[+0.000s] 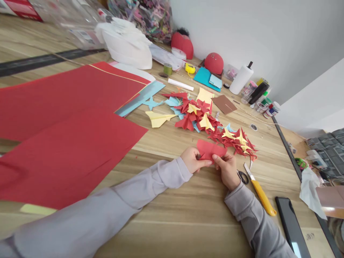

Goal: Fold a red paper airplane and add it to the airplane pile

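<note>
Left grip [195,160] and right grip [227,167] pinch red paper [208,148]; we should square edges, minding cutter [262,196] at paper's 4 o'clock.

The small paper [206,148] is red, the cutter handle [263,198] orange-yellow, the tabletop [166,229] wood-grained.

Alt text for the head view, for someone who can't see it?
The left hand and right hand hold a piece of red paper above a wooden table, near a pile of red, yellow and blue folded paper shapes. Large red sheets lie to the left, a yellow knife and a black phone to the right.
</note>
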Available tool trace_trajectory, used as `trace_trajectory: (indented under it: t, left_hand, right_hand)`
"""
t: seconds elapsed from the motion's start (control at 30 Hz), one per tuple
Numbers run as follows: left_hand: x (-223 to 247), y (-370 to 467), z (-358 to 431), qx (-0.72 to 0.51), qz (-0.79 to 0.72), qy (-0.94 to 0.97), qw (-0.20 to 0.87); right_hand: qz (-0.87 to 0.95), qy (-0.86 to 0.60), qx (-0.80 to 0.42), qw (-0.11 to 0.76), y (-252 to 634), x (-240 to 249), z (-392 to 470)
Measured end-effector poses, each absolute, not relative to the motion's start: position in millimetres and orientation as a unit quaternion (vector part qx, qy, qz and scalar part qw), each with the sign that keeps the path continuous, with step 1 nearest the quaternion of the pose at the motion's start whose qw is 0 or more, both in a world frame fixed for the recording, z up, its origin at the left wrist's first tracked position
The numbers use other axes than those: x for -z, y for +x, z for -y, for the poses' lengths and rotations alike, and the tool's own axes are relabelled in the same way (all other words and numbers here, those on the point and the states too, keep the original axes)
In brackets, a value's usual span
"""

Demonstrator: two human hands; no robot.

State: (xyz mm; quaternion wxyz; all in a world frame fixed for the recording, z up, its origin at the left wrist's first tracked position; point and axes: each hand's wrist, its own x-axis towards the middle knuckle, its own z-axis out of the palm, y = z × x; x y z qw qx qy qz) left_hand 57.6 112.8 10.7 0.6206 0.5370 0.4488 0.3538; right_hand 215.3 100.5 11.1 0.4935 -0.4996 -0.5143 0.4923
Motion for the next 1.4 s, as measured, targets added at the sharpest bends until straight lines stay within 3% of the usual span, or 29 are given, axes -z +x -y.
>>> trace_trajectory:
  t: [0.27, 0.7, 0.9, 1.07, 1.4]
  left_hand:
    - [-7, 56, -113, -0.375, -0.431, 0.534, 0.623]
    - [-10, 57, -116, -0.361, -0.445, 0.525, 0.629]
    - [-6, 57, -114, -0.352, -0.452, 0.552, 0.606]
    - [-2, 63, -115, -0.403, -0.427, 0.502, 0.634]
    - [-13, 58, -119, -0.387, -0.415, 0.460, 0.683]
  right_hand:
    - [0.502, -0.515, -0.518, 0.463, 216, -11, -99]
    - [0.488, -0.507, -0.511, 0.494, 218, -9, -100]
    - [0.544, -0.489, -0.510, 0.452, 215, -11, -98]
    - [0.532, -0.500, -0.488, 0.478, 212, -14, -99]
    - [0.599, -0.490, -0.471, 0.424, 213, -14, -97]
